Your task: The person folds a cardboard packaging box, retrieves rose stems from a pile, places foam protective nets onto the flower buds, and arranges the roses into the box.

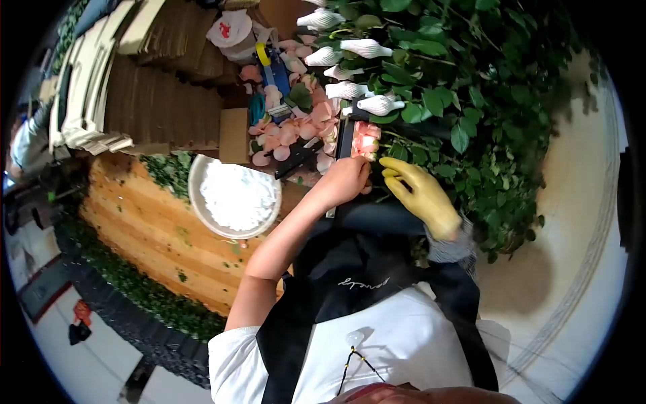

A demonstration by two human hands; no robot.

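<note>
My bare left hand [346,180] is closed, its curled fingers against the lower end of a row of pink roses [365,140]. What the fingers pinch, if anything, is hidden. The roses lie beside a dark, straight-edged bar [345,138]. To their right, my right hand [422,196] wears a yellow glove, fingers stretched forward and slightly apart beside the leafy stems [461,135]. Nothing shows in its grasp. Above the roses lie several flower heads in white mesh sleeves [380,105], their stems running right. Loose pink petals [289,135] are scattered left of the bar.
A white tub [195,192] of white mesh sleeves stands on the wooden surface [134,209], left of my forearm. Stacked cardboard sheets [161,101] rise at the upper left. Near the petals lies a blue tool with a yellow part [272,71]. Leaf scraps [148,289] line the wooden edge.
</note>
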